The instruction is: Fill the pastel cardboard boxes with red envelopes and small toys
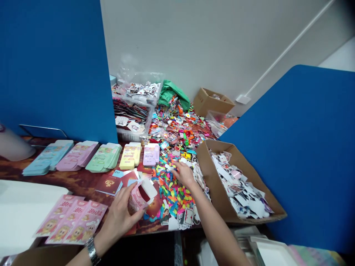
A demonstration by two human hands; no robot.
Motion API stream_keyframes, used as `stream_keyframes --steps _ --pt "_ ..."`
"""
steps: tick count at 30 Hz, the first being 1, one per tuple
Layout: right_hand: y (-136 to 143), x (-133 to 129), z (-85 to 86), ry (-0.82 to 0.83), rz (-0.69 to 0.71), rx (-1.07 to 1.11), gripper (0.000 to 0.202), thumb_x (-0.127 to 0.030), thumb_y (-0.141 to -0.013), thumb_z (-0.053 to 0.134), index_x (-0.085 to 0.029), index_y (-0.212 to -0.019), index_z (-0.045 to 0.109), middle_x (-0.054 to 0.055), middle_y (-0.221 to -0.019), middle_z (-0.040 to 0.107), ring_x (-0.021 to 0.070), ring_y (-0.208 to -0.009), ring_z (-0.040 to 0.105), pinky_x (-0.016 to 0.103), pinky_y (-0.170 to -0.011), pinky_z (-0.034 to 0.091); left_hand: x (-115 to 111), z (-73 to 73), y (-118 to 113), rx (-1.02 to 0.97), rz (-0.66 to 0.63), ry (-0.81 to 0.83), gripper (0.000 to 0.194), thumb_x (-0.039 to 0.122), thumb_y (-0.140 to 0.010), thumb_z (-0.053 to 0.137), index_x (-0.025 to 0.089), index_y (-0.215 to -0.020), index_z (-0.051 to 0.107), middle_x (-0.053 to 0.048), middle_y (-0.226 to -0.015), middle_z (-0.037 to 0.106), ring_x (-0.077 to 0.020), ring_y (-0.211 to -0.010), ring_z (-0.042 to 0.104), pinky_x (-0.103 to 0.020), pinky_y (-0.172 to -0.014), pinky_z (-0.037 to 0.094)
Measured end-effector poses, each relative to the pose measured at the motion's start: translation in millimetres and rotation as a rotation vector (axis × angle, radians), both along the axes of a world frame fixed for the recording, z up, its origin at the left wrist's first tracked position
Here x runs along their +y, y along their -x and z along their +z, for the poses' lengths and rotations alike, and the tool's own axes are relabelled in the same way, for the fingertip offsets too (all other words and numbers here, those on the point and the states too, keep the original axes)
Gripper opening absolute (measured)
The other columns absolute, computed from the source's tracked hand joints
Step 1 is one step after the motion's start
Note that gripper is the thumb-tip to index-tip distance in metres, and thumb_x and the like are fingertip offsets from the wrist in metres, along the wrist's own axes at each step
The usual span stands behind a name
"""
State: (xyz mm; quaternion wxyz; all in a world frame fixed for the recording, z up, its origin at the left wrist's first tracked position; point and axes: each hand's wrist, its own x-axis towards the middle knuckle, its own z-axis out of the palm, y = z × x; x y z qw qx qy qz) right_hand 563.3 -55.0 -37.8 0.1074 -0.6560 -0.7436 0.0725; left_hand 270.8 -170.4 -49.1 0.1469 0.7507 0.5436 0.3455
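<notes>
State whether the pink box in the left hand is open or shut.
Open: the pink box in the left hand shows its inside, white flap unfolded.

A blue partition (55,66) rises on the left and another blue partition (307,155) on the right, with a pale wall (180,44) behind. A slanting white strip (294,46) meets a small fitting (243,99) near an open cardboard carton (203,103).
</notes>
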Motion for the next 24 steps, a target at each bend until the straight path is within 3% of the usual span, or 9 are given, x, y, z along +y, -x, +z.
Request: stream_keyframes --steps 4,7,13,18,21,24 --pt "19.8 3.3 -11.1 0.049 0.068 0.011 0.012 -0.022 -0.083 0.065 -0.025 -0.093 0.07 0.005 -0.095 0.07 0.0215 -0.095 0.06 0.026 -0.077 0.043 -1.6 2.6 -1.1 0.002 0.0 0.0 0.064 0.041 -0.082 0.063 0.02 -0.137 0.037 -0.014 -0.126 0.057 -0.0308 -0.115 0.059 -0.045 -0.093 0.052" --pt "18.4 4.2 -11.2 0.046 0.064 0.066 0.018 -0.02 -0.091 0.052 -0.023 -0.088 0.069 0.005 -0.083 0.07 0.0195 -0.086 0.061 0.024 -0.073 0.042 -2.0 -1.4 2.1 0.003 0.019 -0.037 0.063 0.041 -0.081 0.064 0.02 -0.135 0.039 -0.014 -0.126 0.058 -0.0323 -0.116 0.058 -0.048 -0.096 0.05" --pt "15.0 -4.8 22.7 0.041 0.136 0.279 0.025 -0.029 -0.095 0.044 -0.018 -0.087 0.065 0.002 -0.081 0.065 0.0155 -0.076 0.059 0.022 -0.067 0.042 4.4 -9.5 -3.9 -0.02 0.033 0.052 0.064 0.041 -0.081 0.064 0.019 -0.136 0.039 -0.014 -0.123 0.058 -0.0306 -0.113 0.058 -0.047 -0.096 0.049" --pt "42.8 -29.5 57.0 0.166 0.299 0.469 0.025 -0.036 -0.096 0.045 -0.018 -0.09 0.061 -0.002 -0.07 0.059 0.011 -0.059 0.052 0.018 -0.053 0.038 13.0 -10.0 -17.4 -0.001 0.036 0.099 0.062 0.036 -0.079 0.064 0.013 -0.132 0.044 -0.015 -0.115 0.06 -0.0303 -0.105 0.058 -0.047 -0.09 0.05" --pt "66.4 -43.7 64.4 0.176 0.426 0.43 0.006 -0.022 -0.089 0.056 -0.018 -0.085 0.06 -0.002 -0.069 0.058 0.0114 -0.062 0.053 0.019 -0.057 0.039 12.6 -9.3 -22.7 0.033 0.042 0.066 0.064 0.032 -0.078 0.063 0.012 -0.135 0.041 -0.015 -0.115 0.059 -0.0305 -0.104 0.057 -0.047 -0.09 0.049" --pt "86.2 -53.2 60.3 0.091 0.48 0.295 0.01 -0.008 -0.081 0.058 -0.018 -0.082 0.059 0.002 -0.079 0.062 0.0151 -0.074 0.058 0.023 -0.068 0.044 9.0 -11.2 -24.8 0.057 0.028 0.008 0.068 0.027 -0.076 0.062 0.013 -0.139 0.038 -0.015 -0.12 0.059 -0.0306 -0.107 0.056 -0.047 -0.091 0.049"
